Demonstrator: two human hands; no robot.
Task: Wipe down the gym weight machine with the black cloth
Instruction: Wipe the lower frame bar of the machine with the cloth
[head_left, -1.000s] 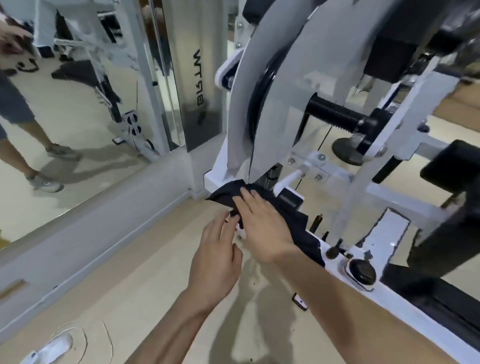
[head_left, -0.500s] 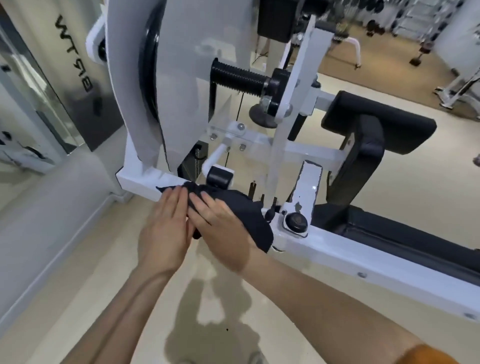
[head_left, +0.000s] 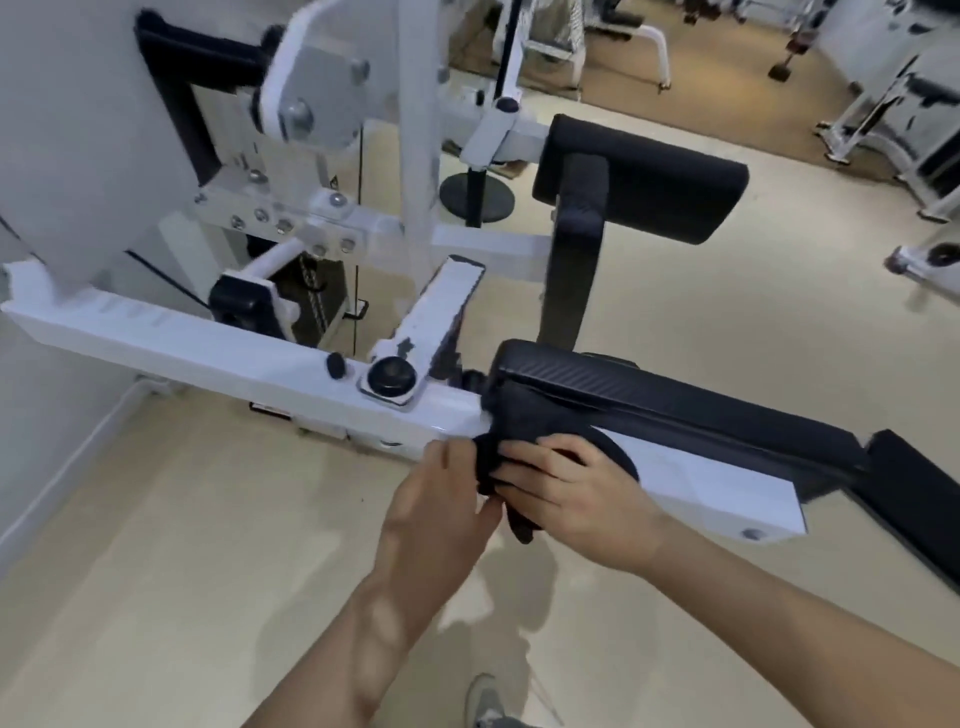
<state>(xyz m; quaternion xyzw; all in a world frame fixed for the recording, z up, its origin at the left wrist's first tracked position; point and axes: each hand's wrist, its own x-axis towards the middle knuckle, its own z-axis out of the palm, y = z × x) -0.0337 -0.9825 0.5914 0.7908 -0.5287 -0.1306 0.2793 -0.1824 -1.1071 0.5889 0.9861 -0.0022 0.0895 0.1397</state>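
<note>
The white gym weight machine has a long low frame beam (head_left: 218, 358) running from the left to the right, with a black seat pad (head_left: 675, 400) on top of its right part. The black cloth (head_left: 524, 415) is draped over the beam just below the pad's near end. My right hand (head_left: 576, 488) lies on the cloth and presses it against the beam's side. My left hand (head_left: 436, 499) is right beside it and holds the cloth's hanging lower edge; its fingertips are hidden behind the cloth.
A black knob (head_left: 389, 376) and a white bracket (head_left: 441, 306) stick up from the beam left of the hands. A black roller pad (head_left: 649, 182) stands behind. Other gym equipment (head_left: 893, 109) fills the far right. My grey shoe (head_left: 485, 701) is on the beige floor below.
Both hands and the cloth have slid rightward along the white beam, from its left end near the mirror wall to the spot under the seat pad. The view has turned right.
</note>
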